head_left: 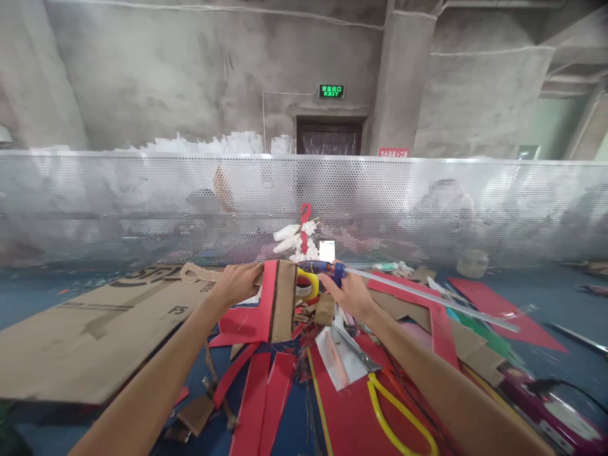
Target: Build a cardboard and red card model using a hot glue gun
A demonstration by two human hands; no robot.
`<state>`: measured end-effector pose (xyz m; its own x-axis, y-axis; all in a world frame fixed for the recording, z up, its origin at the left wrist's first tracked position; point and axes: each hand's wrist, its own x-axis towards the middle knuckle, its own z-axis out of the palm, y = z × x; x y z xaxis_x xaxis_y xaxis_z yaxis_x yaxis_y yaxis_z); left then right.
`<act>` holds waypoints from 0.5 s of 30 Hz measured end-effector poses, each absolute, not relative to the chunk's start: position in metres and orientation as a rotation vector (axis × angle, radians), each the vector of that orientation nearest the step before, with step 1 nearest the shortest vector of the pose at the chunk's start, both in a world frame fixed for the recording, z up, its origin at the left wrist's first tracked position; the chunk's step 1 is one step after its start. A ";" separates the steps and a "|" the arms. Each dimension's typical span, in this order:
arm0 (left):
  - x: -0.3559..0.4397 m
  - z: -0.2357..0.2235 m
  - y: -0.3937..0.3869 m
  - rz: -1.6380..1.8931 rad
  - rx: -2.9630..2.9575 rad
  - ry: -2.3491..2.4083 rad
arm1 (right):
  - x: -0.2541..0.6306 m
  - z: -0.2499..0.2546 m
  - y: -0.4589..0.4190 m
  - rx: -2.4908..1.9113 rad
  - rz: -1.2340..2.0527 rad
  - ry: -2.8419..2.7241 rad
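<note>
My left hand grips the upper edge of a red-and-brown cardboard piece, which stands upright over the table. Wrapped in my right hand is a blue glue gun, its nose pointing left toward the top of the cardboard. A long clear glue stick sticks out of its back end to the right. Just below the glue gun lies a yellow roll of tape. Scissors with yellow handles rest in front of my right forearm, beside a small white packet.
A large flat cardboard sheet covers the left side. Red strips and scraps litter the blue table. White flowers with a red piece stand before a perforated metal screen. Behind it, at right, is a person. A glass jar stands at right.
</note>
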<state>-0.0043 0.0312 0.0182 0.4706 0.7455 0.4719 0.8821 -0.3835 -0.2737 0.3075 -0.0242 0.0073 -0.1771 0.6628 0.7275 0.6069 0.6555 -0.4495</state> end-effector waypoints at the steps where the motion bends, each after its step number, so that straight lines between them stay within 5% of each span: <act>1: -0.004 0.018 0.031 -0.377 -2.240 -1.351 | 0.307 0.007 -0.024 -1.014 0.063 -1.862; 15: 0.004 0.019 0.026 -0.361 -2.252 -1.354 | 0.298 0.009 -0.033 -0.977 0.056 -1.852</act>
<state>0.0041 0.0262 0.0191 0.4741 0.7522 0.4577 0.8802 -0.3918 -0.2680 0.2977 -0.0334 0.0088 -0.1737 0.6417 0.7470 0.5951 0.6728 -0.4396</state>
